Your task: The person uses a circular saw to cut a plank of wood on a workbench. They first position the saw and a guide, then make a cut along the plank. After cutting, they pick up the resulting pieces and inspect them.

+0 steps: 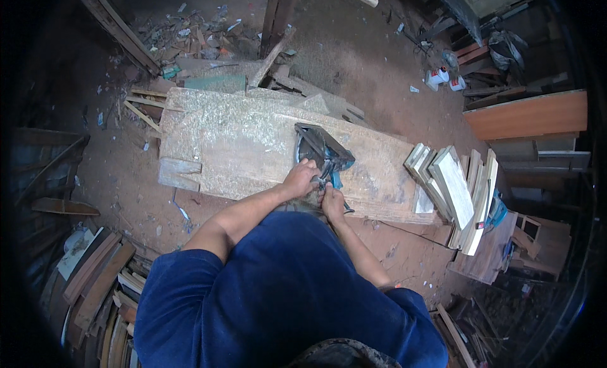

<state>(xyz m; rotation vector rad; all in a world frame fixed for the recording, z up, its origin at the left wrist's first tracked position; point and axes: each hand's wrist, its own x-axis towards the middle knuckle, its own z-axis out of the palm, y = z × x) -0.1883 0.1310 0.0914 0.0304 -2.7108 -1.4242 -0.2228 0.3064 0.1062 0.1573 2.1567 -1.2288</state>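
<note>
A teal and black circular saw rests tilted on the wooden workbench, its dark flat base plate turned up and away from me. My left hand is at the saw's near left side, fingers closed on a part of it beside the blade area. Just to its right, my right hand is closed at the near end of the saw. The fingers of both hands almost meet over a small dark part too small to make out. A short dark piece sticks out past my right hand.
A stack of pale boards lies across the bench's right end, with another teal tool behind it. Scrap wood and litter cover the floor beyond. Planks are piled at lower left. White containers stand far right.
</note>
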